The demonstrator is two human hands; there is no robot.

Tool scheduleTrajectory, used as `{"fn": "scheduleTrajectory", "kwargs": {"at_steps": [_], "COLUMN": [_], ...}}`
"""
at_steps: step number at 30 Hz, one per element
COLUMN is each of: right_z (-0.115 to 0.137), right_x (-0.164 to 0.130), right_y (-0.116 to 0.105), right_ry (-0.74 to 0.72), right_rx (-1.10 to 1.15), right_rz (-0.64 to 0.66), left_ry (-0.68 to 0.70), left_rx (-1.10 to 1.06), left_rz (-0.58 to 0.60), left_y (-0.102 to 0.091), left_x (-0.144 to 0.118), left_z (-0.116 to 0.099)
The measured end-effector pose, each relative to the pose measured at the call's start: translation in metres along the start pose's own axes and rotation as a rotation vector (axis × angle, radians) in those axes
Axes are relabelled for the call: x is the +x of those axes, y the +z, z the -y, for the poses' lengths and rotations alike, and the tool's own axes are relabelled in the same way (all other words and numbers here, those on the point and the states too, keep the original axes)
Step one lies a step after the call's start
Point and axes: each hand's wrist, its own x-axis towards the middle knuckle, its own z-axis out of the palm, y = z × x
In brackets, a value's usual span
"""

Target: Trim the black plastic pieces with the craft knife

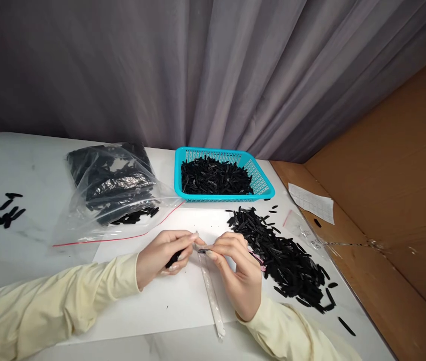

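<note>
A small black strip (pixel 202 250) is pinched at its ends between both hands' fingertips, near centre; left hand (pixel 163 258) also closed on further strips. Judged light, stiff, slippery; grip by ends advised

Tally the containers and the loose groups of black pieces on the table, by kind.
Turquoise basket: 1
Clear plastic bag: 1
Big loose pile of black pieces: 1
Small cluster of black pieces: 1
Total: 4
</note>
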Motion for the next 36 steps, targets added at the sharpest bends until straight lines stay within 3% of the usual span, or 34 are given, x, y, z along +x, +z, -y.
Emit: {"fn": "scheduleTrajectory", "kwargs": {"at_steps": [7,12,16,21,23,36], "right_z": [-0.004,-0.003,-0.003,-0.002,-0.002,-0.008], "right_x": [0.0,-0.001,-0.002,0.0,0.001,0.005], "right_y": [0.002,0.003,0.004,0.006,0.006,0.007], "right_ry": [0.259,0.279,0.371,0.707,0.778,0.86], "right_rx": [0.088,0.168,0.257,0.625,0.757,0.995], "right_rz": [-0.01,0.037,0.063,0.141,0.156,0.197], "left_ry": [0.292,0.421,0.474,0.515,0.526,0.587], "left_rx": [0.444,0.633,0.685,0.704,0.704,0.701], "left_rz": [-0.094,-0.208,-0.218,-0.249,-0.261,-0.287], "left_y": [0.004,0.006,0.006,0.005,0.005,0.008], "left_x": [-0.012,-0.015,-0.014,-0.014,-0.014,-0.015], "left_z": [0.005,0.007,0.005,0.006,0.007,0.007]}}
